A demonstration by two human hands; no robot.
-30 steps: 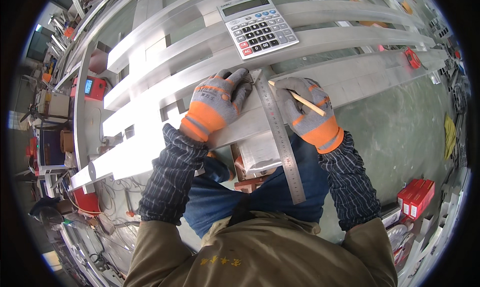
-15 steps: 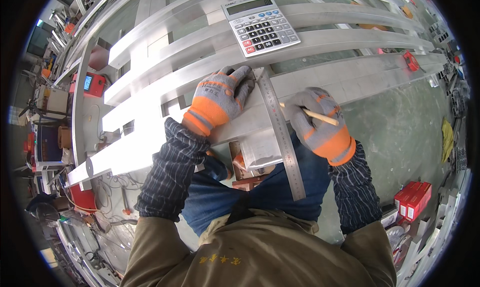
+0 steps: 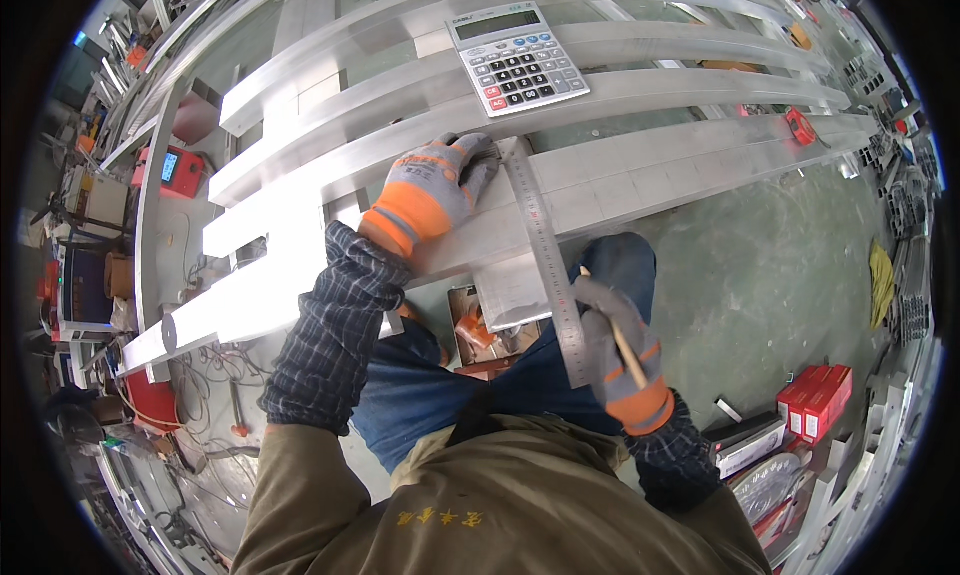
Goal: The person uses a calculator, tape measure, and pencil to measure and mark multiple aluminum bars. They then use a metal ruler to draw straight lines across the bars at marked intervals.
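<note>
A long steel ruler point(image 3: 548, 265) lies across a broad aluminium bar point(image 3: 620, 180), and its near end sticks out over my lap. My left hand point(image 3: 430, 190), in a grey and orange glove, rests on the bar with its fingers closed at the ruler's far end; the exact grip is partly hidden. My right hand point(image 3: 618, 350), gloved alike, is beside the ruler's near end. In it is a light wooden pencil point(image 3: 627, 345), tilted up past the fingers. Below the bar, left of the ruler, a short flat aluminium piece point(image 3: 510, 293) juts toward me.
A calculator point(image 3: 518, 60) lies on the parallel bars beyond my hands. At the broad bar's right end sits a red tape measure point(image 3: 800, 126). An open box point(image 3: 462, 310) is on the floor between my legs. Red cartons point(image 3: 815, 403) stand low on the right, a red device point(image 3: 182, 171) on the left.
My right hand has come nearer to me and down along the ruler with the pencil, from mid-length to its near end. The left hand stays at the ruler's far end.
</note>
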